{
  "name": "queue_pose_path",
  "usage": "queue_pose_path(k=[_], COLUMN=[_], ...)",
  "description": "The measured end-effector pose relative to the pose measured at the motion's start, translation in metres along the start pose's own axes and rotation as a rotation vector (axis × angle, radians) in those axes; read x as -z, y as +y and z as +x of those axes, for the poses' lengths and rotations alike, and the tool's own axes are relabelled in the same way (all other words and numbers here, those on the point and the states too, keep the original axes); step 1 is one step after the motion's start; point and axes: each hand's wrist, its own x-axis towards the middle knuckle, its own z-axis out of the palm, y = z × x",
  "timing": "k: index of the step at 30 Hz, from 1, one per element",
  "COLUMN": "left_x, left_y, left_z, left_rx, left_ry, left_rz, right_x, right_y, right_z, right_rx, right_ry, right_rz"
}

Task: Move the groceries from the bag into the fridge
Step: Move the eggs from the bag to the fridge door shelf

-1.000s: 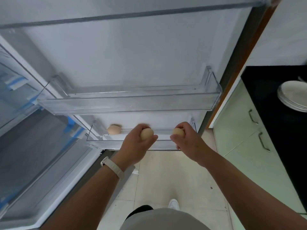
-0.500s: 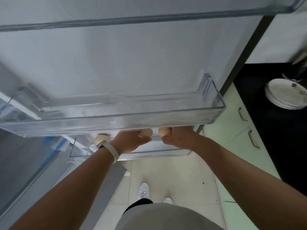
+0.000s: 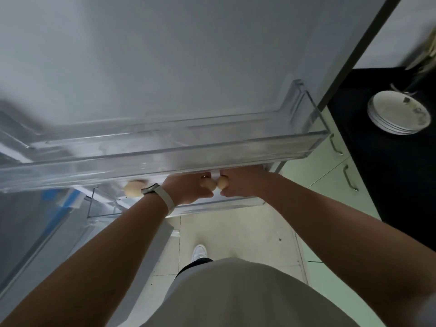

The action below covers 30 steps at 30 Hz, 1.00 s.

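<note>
Lower left grip [image 3: 188, 188], clasping left egg [image 3: 208, 183], and right grip [image 3: 240, 182], clasping right egg [image 3: 223, 182], gently into lower door bin [image 3: 212, 206]; release only once seated.

Lower door bin [image 3: 226, 204], one egg [image 3: 132, 189] inside

eggs [image 3: 132, 188]: pale tan, all three I see
worktop [image 3: 389, 185]: black
plates [image 3: 396, 109]: white
cupboards [image 3: 330, 185]: pale green
watch strap [image 3: 165, 198]: white
</note>
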Motion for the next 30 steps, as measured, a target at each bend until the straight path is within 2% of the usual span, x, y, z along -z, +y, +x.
queue_pose_path(k=[7,13,20,24,30], left_x=[-0.002,-0.010,-0.003,0.000,0.001], left_y=[-0.003,-0.009,-0.013,-0.014,-0.014], left_z=[0.006,0.007,-0.002,-0.013,-0.038], left_rx=[-0.018,-0.019,0.019,0.023,-0.058], left_ry=[-0.093,0.035,0.065,0.124,0.321], left_rz=[0.095,0.104,-0.020,0.034,-0.027], right_x=[-0.005,-0.004,0.007,0.019,0.014], right_y=[0.000,0.001,-0.002,-0.003,-0.001], right_z=[0.005,0.003,-0.010,-0.026,-0.054], right_rx=[0.011,0.014,-0.012,0.015,0.015], right_ry=[-0.016,0.009,0.095,0.142,0.188], right_rz=[-0.004,0.019,0.000,-0.060,-0.007])
